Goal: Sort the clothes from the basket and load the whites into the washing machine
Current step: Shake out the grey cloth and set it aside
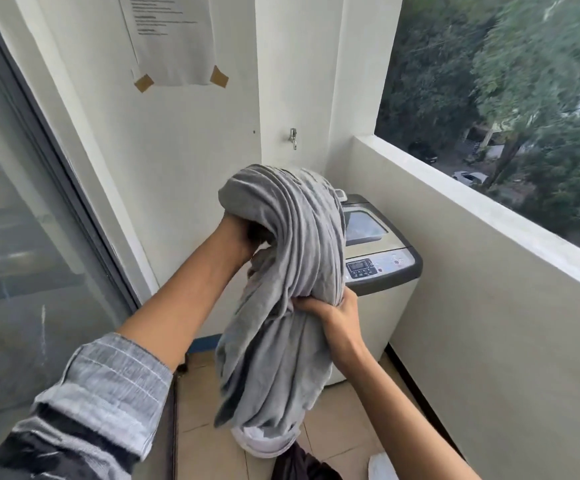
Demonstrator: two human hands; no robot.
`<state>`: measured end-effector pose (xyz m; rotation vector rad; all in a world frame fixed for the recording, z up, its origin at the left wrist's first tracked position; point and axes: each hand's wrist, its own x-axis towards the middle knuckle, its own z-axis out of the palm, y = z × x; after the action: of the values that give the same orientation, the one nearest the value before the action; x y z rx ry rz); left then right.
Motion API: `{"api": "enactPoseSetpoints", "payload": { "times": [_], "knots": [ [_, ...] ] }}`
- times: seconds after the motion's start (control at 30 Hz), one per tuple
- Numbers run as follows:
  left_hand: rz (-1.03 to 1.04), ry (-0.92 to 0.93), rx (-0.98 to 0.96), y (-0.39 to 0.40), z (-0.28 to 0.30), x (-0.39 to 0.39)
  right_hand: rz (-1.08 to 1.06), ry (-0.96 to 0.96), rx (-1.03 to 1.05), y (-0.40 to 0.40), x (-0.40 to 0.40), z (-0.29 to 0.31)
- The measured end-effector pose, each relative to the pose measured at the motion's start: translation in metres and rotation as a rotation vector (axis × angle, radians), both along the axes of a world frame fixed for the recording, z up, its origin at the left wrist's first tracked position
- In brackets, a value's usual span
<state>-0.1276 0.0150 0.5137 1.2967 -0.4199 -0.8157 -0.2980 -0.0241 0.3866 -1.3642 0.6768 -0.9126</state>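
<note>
Striped sleeve [84, 393] nearest; beyond it both hands hold a grey garment [281, 306] up above the floor. Left hand [243, 237] grips its top fold, right hand [333, 313] clutches the bunched middle. Grey is no white: better set it aside, clear of the closed washing machine [378, 258] behind.

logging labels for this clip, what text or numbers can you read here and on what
Nothing is legible.
Paper sheet taped to the wall: printed lines, too small and blurred to read.
Washing machine control panel: display and button marks, too blurred to read.
Grey garment: no print visible.
</note>
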Motion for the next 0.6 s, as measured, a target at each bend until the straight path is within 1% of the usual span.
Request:
{"api": "enactPoseSetpoints", "payload": {
  "times": [0.07, 0.13, 0.2, 0.23, 0.27, 0.3, 0.33, 0.37, 0.43, 0.47, 0.5, 0.6],
  "knots": [
    [-0.11, 0.063, 0.016, 0.007, -0.022, 0.009, -0.022, -0.057, 0.06, -0.005, -0.002, 0.013],
    [-0.352, 0.151, 0.014, 0.025, -0.059, 0.007, -0.038, -0.104, 0.113, -0.011, -0.004, 0.026],
    [-0.579, 0.241, -0.047, 0.046, -0.102, 0.004, -0.048, -0.124, 0.19, -0.019, -0.004, 0.038],
    [-0.68, 0.32, -0.099, 0.058, -0.119, 0.002, -0.057, -0.121, 0.231, -0.024, -0.003, 0.041],
    [-0.747, 0.392, -0.136, 0.069, -0.134, 0.001, -0.074, -0.111, 0.285, -0.028, -0.002, 0.043],
    [-0.783, 0.419, -0.14, 0.079, -0.143, -0.001, -0.105, -0.103, 0.35, -0.032, 0.001, 0.044],
    [-0.784, 0.37, -0.098, 0.086, -0.147, -0.006, -0.141, -0.1, 0.428, -0.035, 0.003, 0.043],
    [-0.782, 0.282, -0.021, 0.088, -0.149, -0.011, -0.165, -0.094, 0.5, -0.038, 0.004, 0.04],
    [-0.803, 0.067, 0.153, 0.086, -0.151, -0.019, -0.192, -0.066, 0.63, -0.043, 0.006, 0.028],
    [-0.773, -0.063, 0.188, 0.081, -0.151, -0.023, -0.195, -0.043, 0.674, -0.045, 0.005, 0.02],
    [-0.71, -0.176, 0.188, 0.077, -0.15, -0.026, -0.191, -0.004, 0.7, -0.047, 0.003, 0.01],
    [-0.554, -0.344, 0.164, 0.068, -0.148, -0.031, -0.088, 0.113, 0.674, -0.049, -0.005, -0.019]
  ]
}}
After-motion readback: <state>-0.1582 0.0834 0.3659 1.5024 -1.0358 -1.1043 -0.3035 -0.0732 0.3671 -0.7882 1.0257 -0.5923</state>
